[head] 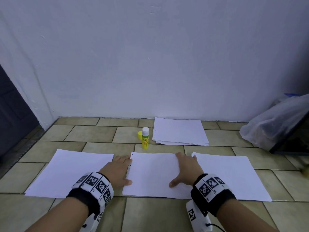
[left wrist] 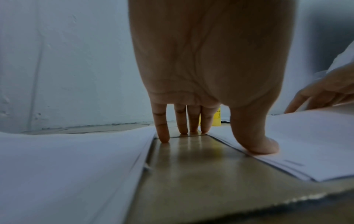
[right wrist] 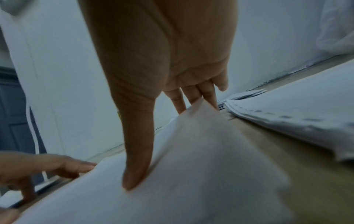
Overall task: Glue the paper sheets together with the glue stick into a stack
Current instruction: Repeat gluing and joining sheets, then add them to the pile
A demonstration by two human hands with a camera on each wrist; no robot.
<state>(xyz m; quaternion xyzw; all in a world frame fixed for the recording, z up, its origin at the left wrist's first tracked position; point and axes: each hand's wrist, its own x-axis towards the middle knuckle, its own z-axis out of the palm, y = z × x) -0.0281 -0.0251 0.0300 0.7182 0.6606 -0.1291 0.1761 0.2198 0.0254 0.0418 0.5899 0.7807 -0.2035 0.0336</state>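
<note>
Three white paper piles lie in a row on the tiled floor: left pile, middle sheet, right pile. My left hand lies flat beside the middle sheet's punched left edge. Its fingers touch the tile and its thumb presses the sheet's corner. My right hand lies flat on the sheet's right edge, thumb on the paper, which looks bowed and blurred there. A yellow-green glue stick stands beyond the sheet, with a yellow cap beside it.
A fourth paper stack lies by the white wall, right of the glue stick. A clear plastic bag leans over a dark object at the right. A dark door stands at the left. Bare tiles stretch behind the left pile.
</note>
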